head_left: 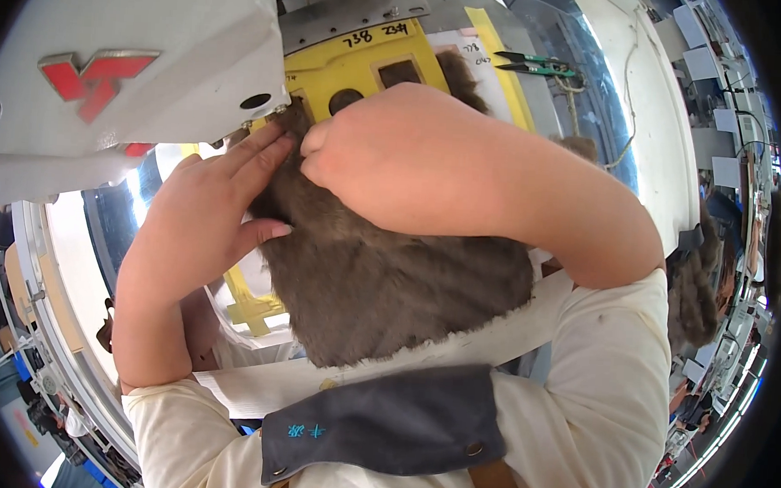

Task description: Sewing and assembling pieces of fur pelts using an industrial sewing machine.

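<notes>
A brown piece of fur fabric (388, 288) lies spread in front of me, its pale ragged edge towards my body. My left hand (212, 190) rests at its far left part, fingers stretched out flat beside the underside of a white sewing machine head (170, 65). Close against those fingertips, my right hand (386, 160) is closed over the fur with its fingers curled. Its fingertips are hidden, so what they pinch does not show. Beyond it lies a yellow template sheet (365, 53) with cut-out openings, brown fur showing in them.
Thread snips (537, 64) with dark blades lie at the far right, by a loose cord (627, 106). A metal plate (358, 13) sits behind the template. The machine head blocks the far left. More brown fur (696, 286) hangs at the right.
</notes>
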Tool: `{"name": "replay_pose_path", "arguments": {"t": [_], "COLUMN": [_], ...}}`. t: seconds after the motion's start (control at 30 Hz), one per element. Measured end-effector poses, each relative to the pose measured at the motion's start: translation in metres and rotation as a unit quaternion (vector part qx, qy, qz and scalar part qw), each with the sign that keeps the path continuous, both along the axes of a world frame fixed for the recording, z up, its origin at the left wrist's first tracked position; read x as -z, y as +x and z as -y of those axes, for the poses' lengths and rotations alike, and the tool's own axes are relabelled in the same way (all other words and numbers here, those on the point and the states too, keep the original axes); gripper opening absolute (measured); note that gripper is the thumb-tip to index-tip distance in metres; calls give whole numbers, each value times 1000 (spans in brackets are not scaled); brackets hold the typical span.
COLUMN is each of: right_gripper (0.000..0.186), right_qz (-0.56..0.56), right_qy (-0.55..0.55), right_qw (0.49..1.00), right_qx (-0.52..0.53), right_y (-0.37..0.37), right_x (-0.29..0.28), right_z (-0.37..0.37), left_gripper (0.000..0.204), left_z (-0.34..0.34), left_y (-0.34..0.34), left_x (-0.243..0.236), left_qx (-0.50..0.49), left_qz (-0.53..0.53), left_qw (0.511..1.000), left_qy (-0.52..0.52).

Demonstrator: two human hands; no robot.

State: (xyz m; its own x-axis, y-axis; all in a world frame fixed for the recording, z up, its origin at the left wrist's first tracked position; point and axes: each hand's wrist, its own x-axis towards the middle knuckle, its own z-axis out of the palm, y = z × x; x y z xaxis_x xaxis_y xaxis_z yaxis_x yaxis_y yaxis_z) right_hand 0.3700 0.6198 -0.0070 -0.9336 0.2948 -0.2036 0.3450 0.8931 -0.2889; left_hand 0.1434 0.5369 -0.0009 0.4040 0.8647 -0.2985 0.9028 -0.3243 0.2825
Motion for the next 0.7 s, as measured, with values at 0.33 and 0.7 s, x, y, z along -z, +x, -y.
{"name": "replay_pose_path", "arguments": {"t": [0.33,0.7], "right_gripper": [39,74], "right_qz": [-17,-84], "right_qy": [-24,-8], "right_qw": [999,996], "right_qx": [12,21], "right_y": [5,21], "right_x": [-6,-3], "right_z": [0,34], "left_gripper": [78,78], "left_z": [-2,11], "left_y": [8,1], "left_x": [-6,-3], "left_qx": [24,83], "left_qz": [-28,-78], "left_qw": [997,984], "left_qy": [68,137]}}
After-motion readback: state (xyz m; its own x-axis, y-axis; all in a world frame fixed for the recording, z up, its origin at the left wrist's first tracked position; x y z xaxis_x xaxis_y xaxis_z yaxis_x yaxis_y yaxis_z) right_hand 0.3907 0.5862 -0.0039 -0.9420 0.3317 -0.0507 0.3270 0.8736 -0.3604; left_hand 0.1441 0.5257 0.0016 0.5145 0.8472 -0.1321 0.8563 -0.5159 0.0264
